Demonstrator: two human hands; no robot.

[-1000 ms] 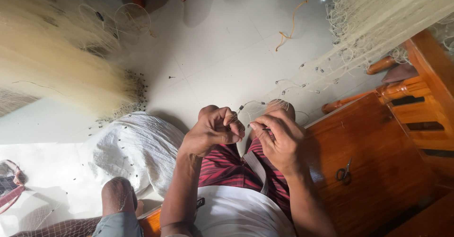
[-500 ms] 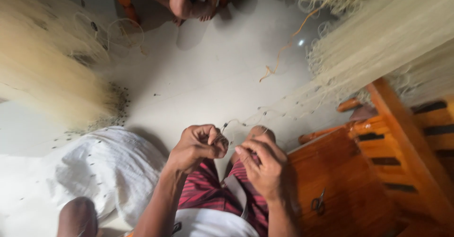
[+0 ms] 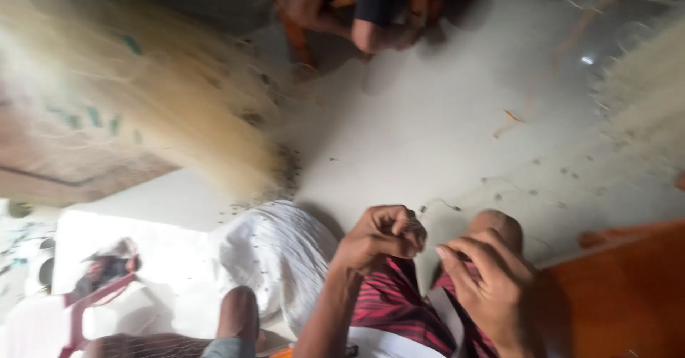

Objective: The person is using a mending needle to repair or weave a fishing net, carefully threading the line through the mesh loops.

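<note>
My left hand (image 3: 380,237) is curled into a fist above my lap, its fingers pinched on a thin strand of fishing net (image 3: 442,204) that runs across to my right hand (image 3: 492,286). The right hand's fingers are bent and close on the same fine thread near my raised knee (image 3: 496,224). I wear red striped shorts (image 3: 396,304). The frame is blurred, so the thread is hard to follow.
A pale heap of net (image 3: 164,108) hangs at the left and another net (image 3: 642,108) at the right. A white cloth bundle (image 3: 275,254) lies by my left side. Another person's legs (image 3: 357,15) show at the top. An orange wooden piece (image 3: 621,294) stands at the right.
The view has swung down and to the right, with more blur. Both hands stay close together over my lap, and the right hand's fingers have spread a little.
</note>
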